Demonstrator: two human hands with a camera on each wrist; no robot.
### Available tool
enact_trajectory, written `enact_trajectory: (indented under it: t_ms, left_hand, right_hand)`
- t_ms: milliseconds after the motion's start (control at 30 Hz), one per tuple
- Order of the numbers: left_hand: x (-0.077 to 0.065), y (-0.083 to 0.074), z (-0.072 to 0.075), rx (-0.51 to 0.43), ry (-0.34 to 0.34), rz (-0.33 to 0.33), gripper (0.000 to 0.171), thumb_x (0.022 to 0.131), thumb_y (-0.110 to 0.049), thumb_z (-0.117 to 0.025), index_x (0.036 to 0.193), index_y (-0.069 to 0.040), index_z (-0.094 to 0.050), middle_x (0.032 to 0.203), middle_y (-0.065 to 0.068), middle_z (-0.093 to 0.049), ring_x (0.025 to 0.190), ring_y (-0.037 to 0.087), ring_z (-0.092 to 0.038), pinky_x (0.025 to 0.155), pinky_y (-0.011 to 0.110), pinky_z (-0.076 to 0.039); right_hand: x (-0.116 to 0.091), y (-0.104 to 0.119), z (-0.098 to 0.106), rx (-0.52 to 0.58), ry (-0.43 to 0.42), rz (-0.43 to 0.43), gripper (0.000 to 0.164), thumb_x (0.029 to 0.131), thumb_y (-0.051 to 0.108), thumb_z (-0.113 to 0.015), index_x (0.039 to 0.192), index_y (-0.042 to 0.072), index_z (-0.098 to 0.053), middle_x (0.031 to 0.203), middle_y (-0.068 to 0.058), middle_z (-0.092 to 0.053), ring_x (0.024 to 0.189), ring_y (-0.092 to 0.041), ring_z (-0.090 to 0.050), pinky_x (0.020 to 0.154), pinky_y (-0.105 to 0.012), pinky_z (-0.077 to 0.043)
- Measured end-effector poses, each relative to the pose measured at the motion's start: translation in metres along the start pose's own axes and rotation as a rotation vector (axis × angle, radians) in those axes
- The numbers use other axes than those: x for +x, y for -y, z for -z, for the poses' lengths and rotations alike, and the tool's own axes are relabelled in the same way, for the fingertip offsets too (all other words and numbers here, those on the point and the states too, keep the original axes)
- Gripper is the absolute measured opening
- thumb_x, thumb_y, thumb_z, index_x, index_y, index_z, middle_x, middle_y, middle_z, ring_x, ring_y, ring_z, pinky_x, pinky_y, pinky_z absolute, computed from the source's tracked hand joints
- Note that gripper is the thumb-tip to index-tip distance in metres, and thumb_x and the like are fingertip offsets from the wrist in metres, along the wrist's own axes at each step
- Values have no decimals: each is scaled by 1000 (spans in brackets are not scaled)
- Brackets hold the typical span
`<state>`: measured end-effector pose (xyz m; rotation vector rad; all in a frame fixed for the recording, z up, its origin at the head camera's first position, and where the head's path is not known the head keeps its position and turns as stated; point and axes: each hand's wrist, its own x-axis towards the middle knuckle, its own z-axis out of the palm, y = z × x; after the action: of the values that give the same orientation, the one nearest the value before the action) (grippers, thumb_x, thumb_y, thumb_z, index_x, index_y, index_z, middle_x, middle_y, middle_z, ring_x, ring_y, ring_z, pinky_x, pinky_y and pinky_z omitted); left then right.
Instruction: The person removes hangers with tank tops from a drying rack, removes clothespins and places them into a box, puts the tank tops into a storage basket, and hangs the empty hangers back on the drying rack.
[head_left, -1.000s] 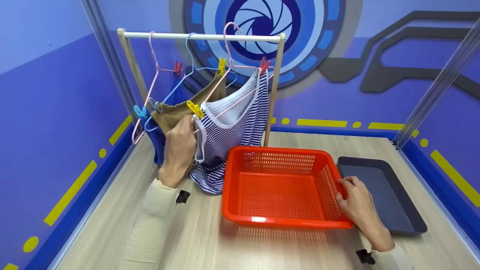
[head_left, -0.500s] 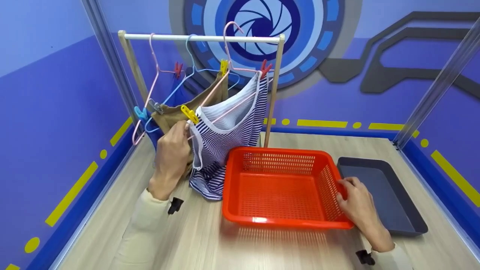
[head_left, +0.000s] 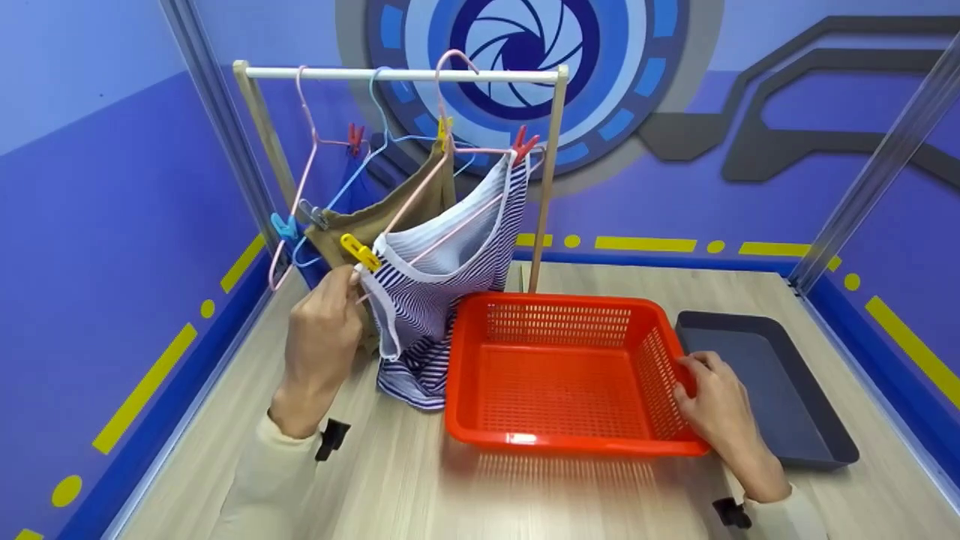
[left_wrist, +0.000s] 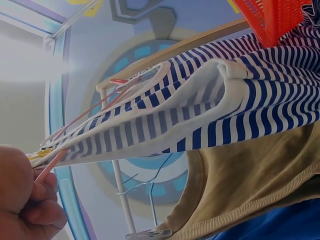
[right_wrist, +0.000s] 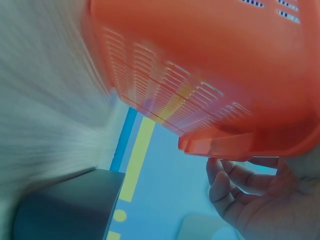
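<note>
My left hand (head_left: 322,341) pinches the left corner of a pink hanger (head_left: 414,196), together with the edge of a navy-and-white striped tank top (head_left: 427,300). A yellow clothespin (head_left: 360,253) clips the top just above my fingers, and a red clothespin (head_left: 523,144) holds its other shoulder. The hanger's hook crosses the white rail (head_left: 330,73); whether it bears on the rail I cannot tell. My right hand (head_left: 720,409) grips the right rim of a red plastic basket (head_left: 577,448), thumb inside. Only part of that hold shows in the right wrist view.
Left of the striped top, a brown garment (head_left: 405,202) hangs on a blue hanger (head_left: 349,180). A blue garment (head_left: 361,191) hangs behind it on another pink hanger (head_left: 307,161). A dark grey tray (head_left: 780,390) lies right of the basket. Walls enclose the tabletop (head_left: 390,480).
My left hand has moved down and left, pulling the hanger's left corner and the striped top along. The hook has shifted slightly left. My right hand and the basket have stayed put.
</note>
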<state>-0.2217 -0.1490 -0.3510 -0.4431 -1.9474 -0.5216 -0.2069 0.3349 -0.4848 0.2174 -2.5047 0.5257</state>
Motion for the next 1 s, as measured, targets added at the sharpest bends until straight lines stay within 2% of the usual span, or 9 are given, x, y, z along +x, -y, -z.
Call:
enact_trajectory:
  t_ms: [200, 433, 700, 1000]
  left_hand:
    - [-5, 1, 6, -42, -24, 17, 26, 104, -15, -45, 96, 5, -60, 72, 15, -58, 58, 30, -58, 54, 45, -49]
    - [-9, -1, 8, -61, -40, 0, 35, 106, -21, -40, 93, 5, -59, 71, 15, -59, 56, 29, -57, 54, 44, -50]
    - [-14, -8, 14, -66, -37, 13, 34, 105, -21, -41, 94, 5, -60, 70, 14, -58, 54, 25, -56, 49, 39, -48]
    - [-15, -15, 7, -113, -78, -23, 40, 106, -26, -39, 89, 3, -60, 71, 11, -60, 57, 25, -57, 54, 41, -47]
  right_hand:
    - [0, 0, -1, -1, -2, 6, 32, 73, -4, -71, 105, -8, -69, 103, -26, -62, 90, -42, -59, 77, -61, -51]
    - [0, 1, 0, 6, 3, -13, 33, 73, -4, -71, 106, -7, -69, 104, -25, -62, 90, -42, -61, 78, -61, -51]
    - [0, 2, 1, 0, 2, -23, 33, 74, -3, -71, 107, -6, -69, 104, -24, -62, 90, -41, -61, 77, -61, -51]
    - [0, 2, 0, -4, 12, -22, 33, 74, -3, -71, 107, -6, -69, 104, -24, -62, 91, -42, -61, 77, -61, -51]
